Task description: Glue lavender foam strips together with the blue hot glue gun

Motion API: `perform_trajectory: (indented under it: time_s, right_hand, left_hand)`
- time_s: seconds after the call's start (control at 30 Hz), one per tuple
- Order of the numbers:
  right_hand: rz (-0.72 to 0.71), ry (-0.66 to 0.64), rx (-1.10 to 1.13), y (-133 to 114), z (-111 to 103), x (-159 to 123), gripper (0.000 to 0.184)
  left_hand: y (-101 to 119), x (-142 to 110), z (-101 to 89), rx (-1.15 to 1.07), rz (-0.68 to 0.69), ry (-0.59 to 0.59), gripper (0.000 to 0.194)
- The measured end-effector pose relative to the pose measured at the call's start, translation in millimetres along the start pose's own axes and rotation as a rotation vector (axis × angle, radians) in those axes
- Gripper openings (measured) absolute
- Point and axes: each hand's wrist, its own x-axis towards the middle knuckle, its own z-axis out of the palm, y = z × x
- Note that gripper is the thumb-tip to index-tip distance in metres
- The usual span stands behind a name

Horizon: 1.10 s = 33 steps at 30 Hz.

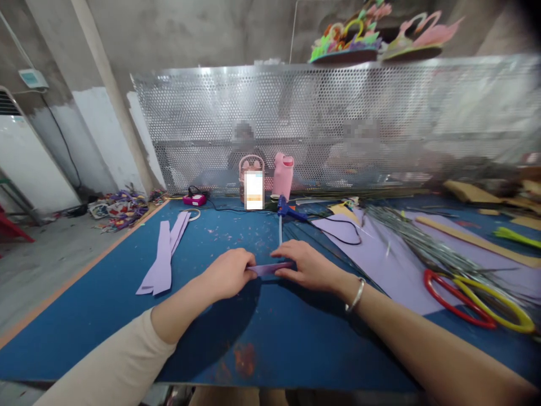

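Observation:
A short purple strip [266, 269], which looks like foam or felt, is stretched between my two hands just over the blue table. My left hand [228, 273] pinches its left end between thumb and fingers. Its right end sits between the thumb and fingers of my right hand [308, 266], which has a silver bangle at the wrist. Behind my right hand lies a blue glue gun [292, 213], a pale glue stick [280, 231] pointing from it towards me. Longer purple strips [163, 256] lie crossed on the left of the table.
Purple sheets [363, 248] cover the right side, under a bundle of thin wires [426, 242]. Red and yellow loops [460, 293], like scissor handles, lie there. A lit phone [254, 192], a pink holder [283, 176] and a magenta box [194, 198] stand before a perforated metal screen [203, 113].

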Motion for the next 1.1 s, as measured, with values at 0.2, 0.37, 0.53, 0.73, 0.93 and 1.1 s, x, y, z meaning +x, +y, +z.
perform_trajectory:
  time_s: [0.2, 0.37, 0.53, 0.73, 0.93, 1.1]
  right_hand:
    - [0.094, 0.215, 0.182, 9.5, -14.8, -3.3, 0.015]
    - [0.195, 0.289, 0.537, 20.9, -28.3, -2.6, 0.049]
    - [0.306, 0.070, 0.844, 3.7, -22.3, -0.4, 0.053]
    - [0.502, -0.233, 1.050, -32.2, 0.4, -0.3, 0.041]
    - [0.586, -0.046, 1.015, -33.1, 4.6, -0.1, 0.040]
    - [0.599, -0.120, 1.011, -37.9, 11.0, -2.2, 0.035]
  left_hand:
    - [-8.1, 0.8, -9.7, 0.105, 0.069, 0.184, 0.016]
    - [-24.9, 8.2, -13.1, 0.197, 0.181, 0.689, 0.027]
    - [-19.1, 10.7, -4.6, 0.386, 0.495, 0.860, 0.033]
    - [-5.2, 17.4, 17.2, 0.300, 0.298, 0.824, 0.044]
    - [-6.6, 20.5, 9.2, -0.826, -0.340, 0.717, 0.049]
    - [4.8, 18.2, 4.9, -1.577, -0.403, 0.123, 0.038]
